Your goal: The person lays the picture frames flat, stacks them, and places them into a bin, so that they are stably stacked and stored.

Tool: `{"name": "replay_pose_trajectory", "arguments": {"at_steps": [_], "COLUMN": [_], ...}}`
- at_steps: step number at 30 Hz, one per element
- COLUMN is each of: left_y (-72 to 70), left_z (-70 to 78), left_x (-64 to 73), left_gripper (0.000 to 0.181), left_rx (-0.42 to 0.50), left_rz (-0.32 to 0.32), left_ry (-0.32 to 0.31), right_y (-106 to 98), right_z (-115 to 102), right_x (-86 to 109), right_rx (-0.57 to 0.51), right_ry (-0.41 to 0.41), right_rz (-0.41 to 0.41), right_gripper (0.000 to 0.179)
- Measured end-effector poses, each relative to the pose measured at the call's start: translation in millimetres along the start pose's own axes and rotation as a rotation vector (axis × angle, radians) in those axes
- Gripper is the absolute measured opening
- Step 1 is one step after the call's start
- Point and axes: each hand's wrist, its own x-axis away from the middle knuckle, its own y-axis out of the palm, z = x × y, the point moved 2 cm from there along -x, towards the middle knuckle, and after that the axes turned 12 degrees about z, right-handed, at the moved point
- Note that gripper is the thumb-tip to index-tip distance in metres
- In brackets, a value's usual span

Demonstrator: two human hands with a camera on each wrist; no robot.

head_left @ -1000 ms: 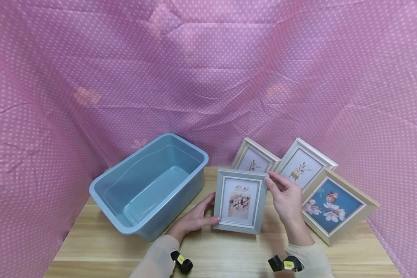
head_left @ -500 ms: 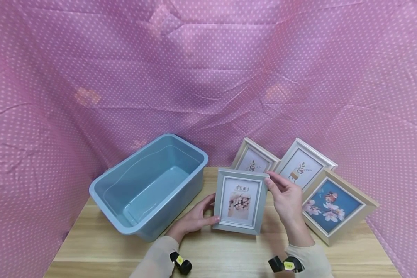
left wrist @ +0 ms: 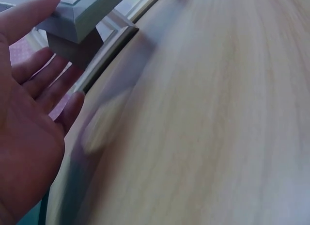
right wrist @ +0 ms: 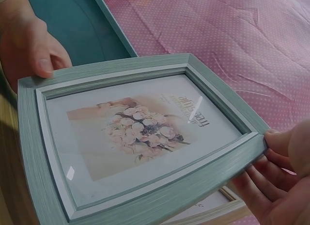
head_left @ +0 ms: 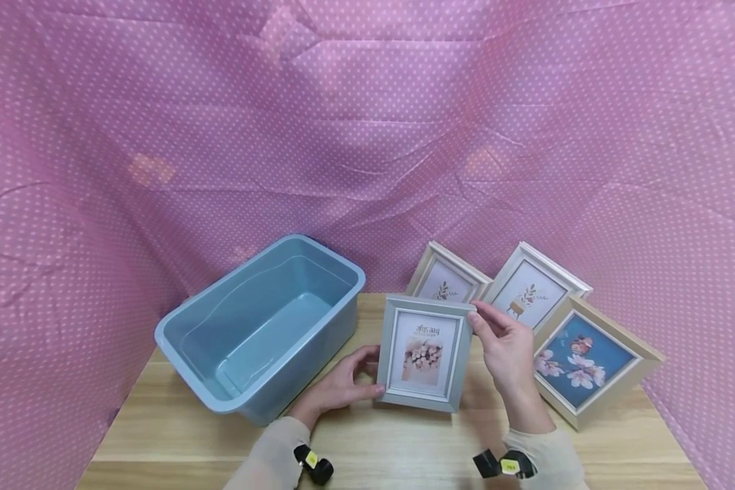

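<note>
A grey-green picture frame (head_left: 388, 361) with a floral print stands tilted above the wooden table, its front facing me. At its upper right corner my right hand (head_left: 510, 350) pinches it, thumb in front and fingers behind, as the right wrist view shows. My left hand (head_left: 343, 382) is at the lower left edge; the thumb lies on the front and the fingers reach loosely behind. In the left wrist view these fingers (left wrist: 46, 87) are spread under the frame corner, and their tips are partly hidden. Behind the frame leans a champagne-coloured picture frame (head_left: 441, 279), partly covered.
A blue-grey plastic tub (head_left: 337, 333) sits left of my left hand. To the right lean a silver-white picture frame (head_left: 529, 299) and a beige frame with a blue flower picture (head_left: 588, 364). A pink dotted cloth (head_left: 367, 150) hangs around the wooden table (head_left: 380, 449).
My left hand has shifted very slightly left, and the held frame a touch to the right. The right hand keeps its pinch on the corner; the other frames stay put.
</note>
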Motion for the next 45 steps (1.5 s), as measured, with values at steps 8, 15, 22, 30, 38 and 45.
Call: {"name": "replay_pose_trajectory", "arguments": {"at_steps": [8,15,22,30,38,45], "left_y": [-2.9,-3.1,-2.5,-4.5,-6.2,-8.3], "left_z": [-5.2,-5.3,-4.8,-8.3,-14.0,-17.8], "left_x": [3.3,5.8,8.7,15.7,20.2,22.6], "left_gripper": [0.058,0.038,0.029,0.031,0.033,0.033], "left_rx": [0.006,-0.012,-0.011,0.017,0.034,0.062], "left_rz": [-0.046,-0.029,-0.022,0.015,0.085,0.156], "left_ry": [0.049,0.039,0.027,0.011,0.055,0.065], "right_y": [-1.0,-0.8,-0.4,-2.6,-5.2,-10.3], "right_z": [-1.9,-0.9,-1.3,0.6,4.0,6.6], "right_x": [-3.0,-4.0,-3.1,-1.7,-0.7,0.7], "right_rx": [0.005,-0.004,-0.013,-0.016,0.008,-0.042], "right_ry": [0.003,-0.001,0.003,0.015,0.068,0.063], "right_rz": [0.02,0.02,0.02,-0.011,-0.051,-0.107], "right_gripper": [0.025,0.026,0.025,0.025,0.028,0.032]}}
